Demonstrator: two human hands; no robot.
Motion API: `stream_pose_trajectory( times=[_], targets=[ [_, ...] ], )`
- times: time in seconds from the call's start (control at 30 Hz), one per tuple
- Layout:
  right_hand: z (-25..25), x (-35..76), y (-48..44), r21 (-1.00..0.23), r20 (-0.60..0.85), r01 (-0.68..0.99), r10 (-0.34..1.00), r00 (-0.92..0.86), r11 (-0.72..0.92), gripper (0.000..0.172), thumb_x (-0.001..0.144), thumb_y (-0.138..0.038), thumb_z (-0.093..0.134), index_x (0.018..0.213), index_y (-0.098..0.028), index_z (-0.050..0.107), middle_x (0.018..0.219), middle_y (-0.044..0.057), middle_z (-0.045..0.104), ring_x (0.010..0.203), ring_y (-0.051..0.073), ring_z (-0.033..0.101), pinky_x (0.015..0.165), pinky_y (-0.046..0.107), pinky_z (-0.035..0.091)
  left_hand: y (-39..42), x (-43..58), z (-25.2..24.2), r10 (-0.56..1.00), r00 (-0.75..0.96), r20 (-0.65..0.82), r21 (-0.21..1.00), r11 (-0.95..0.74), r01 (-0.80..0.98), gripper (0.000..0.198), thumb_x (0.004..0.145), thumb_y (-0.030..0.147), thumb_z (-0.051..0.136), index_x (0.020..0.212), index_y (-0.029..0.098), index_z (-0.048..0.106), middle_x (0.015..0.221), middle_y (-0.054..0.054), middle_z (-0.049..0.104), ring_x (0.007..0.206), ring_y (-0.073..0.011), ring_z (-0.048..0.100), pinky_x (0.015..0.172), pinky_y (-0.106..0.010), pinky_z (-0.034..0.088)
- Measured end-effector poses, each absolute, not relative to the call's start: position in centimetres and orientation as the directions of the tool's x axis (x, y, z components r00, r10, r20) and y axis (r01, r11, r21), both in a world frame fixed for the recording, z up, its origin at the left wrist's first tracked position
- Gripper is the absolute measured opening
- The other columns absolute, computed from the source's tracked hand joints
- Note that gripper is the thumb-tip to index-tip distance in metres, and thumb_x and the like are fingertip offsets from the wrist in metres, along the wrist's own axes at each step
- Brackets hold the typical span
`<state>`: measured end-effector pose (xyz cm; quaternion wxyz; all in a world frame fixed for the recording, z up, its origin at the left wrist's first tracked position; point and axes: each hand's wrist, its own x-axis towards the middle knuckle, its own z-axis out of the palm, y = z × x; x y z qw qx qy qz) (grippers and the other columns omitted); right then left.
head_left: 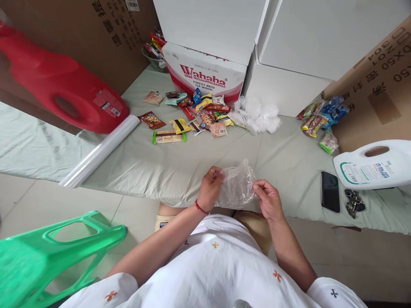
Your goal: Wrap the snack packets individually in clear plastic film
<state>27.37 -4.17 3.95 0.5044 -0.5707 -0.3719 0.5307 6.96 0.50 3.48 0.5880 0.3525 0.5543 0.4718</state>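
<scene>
A clear plastic bag [239, 185] is stretched between my two hands above the front edge of the cloth-covered table [192, 167]. My left hand [211, 187], with a red string on the wrist, pinches the bag's left side. On the opposite side, the thumb and fingers of my right hand [267, 197] are closed on its edge. The bag looks see-through, with nothing visible inside. Beyond my hands lies a loose pile of wrapped snacks [205, 113], and a heap of crumpled clear bags [257, 115] adjoins it on the right.
Behind the snacks stands a Wahaha carton [205, 72]. On the left are a red jug [64, 81], a plastic roll [101, 149] and a green stool [48, 252]. Bagged snacks [321, 117], a phone [330, 191], keys [355, 203] and a white detergent bottle [374, 167] lie right.
</scene>
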Motion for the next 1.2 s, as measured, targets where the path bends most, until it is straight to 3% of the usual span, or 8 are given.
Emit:
stream_pose_trajectory(
  times=[0.13, 0.27, 0.5, 0.67, 0.77, 0.87, 1.03, 1.2],
  targets=[
    [3.6, 28.1, -4.6, -0.956, -0.279, -0.139, 0.946, 0.165, -0.258, 0.032, 0.077, -0.052, 0.083, 0.077, -0.024, 0.067, 0.070, -0.002, 0.056, 0.067, 0.015, 0.046, 0.066, 0.029, 0.040, 1.4, 5.6, 3.6, 0.865, -0.093, -0.493, 0.765, 0.381, -0.520, 0.033, 0.074, 0.039, 0.078, 0.084, 0.022, 0.051, 0.077, 0.003, 0.062, 0.078, -0.0130, 0.065, 0.069, -0.025, 0.053],
    [3.6, 28.6, -4.9, -0.948, -0.301, -0.163, 0.939, 0.169, -0.275, 0.034, 0.074, -0.052, 0.085, 0.077, -0.024, 0.068, 0.072, -0.001, 0.057, 0.066, 0.014, 0.046, 0.064, 0.029, 0.040, 2.8, 4.1, 3.4, 0.810, -0.135, -0.570, 0.648, 0.343, -0.681, 0.031, 0.070, 0.027, 0.077, 0.081, 0.022, 0.048, 0.069, 0.006, 0.057, 0.063, -0.0097, 0.062, 0.057, -0.020, 0.048],
    [3.2, 29.9, -4.9, -0.937, -0.349, -0.062, 0.931, 0.109, -0.344, 0.037, 0.072, -0.054, 0.087, 0.075, -0.022, 0.068, 0.078, 0.000, 0.062, 0.067, 0.013, 0.049, 0.065, 0.028, 0.042, 4.0, 2.5, 3.5, 0.793, -0.174, -0.583, 0.637, 0.314, -0.704, 0.029, 0.071, 0.021, 0.070, 0.078, 0.022, 0.042, 0.057, 0.011, 0.043, 0.039, -0.0026, 0.034, 0.039, -0.016, 0.018],
    [3.6, 31.1, -3.1, -0.960, -0.198, 0.155, 0.955, 0.222, -0.235, 0.034, 0.080, -0.056, 0.079, 0.082, -0.024, 0.070, 0.077, 0.001, 0.062, 0.071, 0.016, 0.052, 0.068, 0.029, 0.045, 3.3, 3.2, 4.2, 0.836, -0.215, -0.505, 0.709, 0.260, -0.655, 0.031, 0.072, 0.027, 0.073, 0.080, 0.024, 0.043, 0.057, 0.012, 0.042, 0.039, -0.0034, 0.031, 0.039, -0.018, 0.020],
    [4.5, 30.3, -1.2, -0.965, -0.074, 0.238, 0.987, 0.143, -0.107, 0.029, 0.083, -0.052, 0.078, 0.097, -0.026, 0.074, 0.098, 0.004, 0.068, 0.091, 0.020, 0.059, 0.080, 0.031, 0.050, 2.8, 3.6, 5.0, 0.877, -0.213, -0.431, 0.735, 0.204, -0.647, 0.035, 0.074, 0.034, 0.078, 0.082, 0.024, 0.045, 0.058, 0.012, 0.040, 0.041, -0.0039, 0.031, 0.039, -0.017, 0.022],
    [4.9, 28.4, 0.9, -0.973, -0.152, 0.170, 0.988, 0.040, -0.157, 0.041, 0.078, -0.056, 0.080, 0.108, -0.028, 0.074, 0.110, 0.006, 0.070, 0.101, 0.021, 0.061, 0.081, 0.032, 0.053, 2.3, 3.7, 6.1, 0.914, -0.210, -0.348, 0.739, 0.130, -0.661, 0.041, 0.072, 0.038, 0.085, 0.082, 0.023, 0.048, 0.061, 0.010, 0.040, 0.045, -0.0041, 0.031, 0.039, -0.016, 0.022],
    [4.2, 25.6, 3.0, -0.911, -0.412, 0.023, 0.903, -0.123, -0.413, 0.052, 0.071, -0.067, 0.081, 0.098, -0.024, 0.074, 0.088, 0.002, 0.072, 0.058, 0.010, 0.049, 0.047, 0.023, 0.035, 1.5, 3.1, 7.4, 0.943, -0.200, -0.266, 0.746, 0.070, -0.663, 0.044, 0.071, 0.042, 0.089, 0.082, 0.022, 0.051, 0.067, 0.008, 0.041, 0.048, -0.0040, 0.029, 0.037, -0.015, 0.021],
    [4.0, 25.4, 3.4, -0.913, -0.398, -0.061, 0.913, -0.089, -0.404, 0.048, 0.063, -0.061, 0.088, 0.071, -0.019, 0.067, 0.062, -0.004, 0.056, 0.049, 0.005, 0.031, 0.043, 0.021, 0.020, 1.4, 1.7, 7.4, 0.942, -0.238, -0.237, 0.730, 0.010, -0.684, 0.047, 0.069, 0.045, 0.092, 0.081, 0.023, 0.052, 0.064, 0.008, 0.038, 0.048, -0.0048, 0.028, 0.038, -0.015, 0.022]
  ],
)
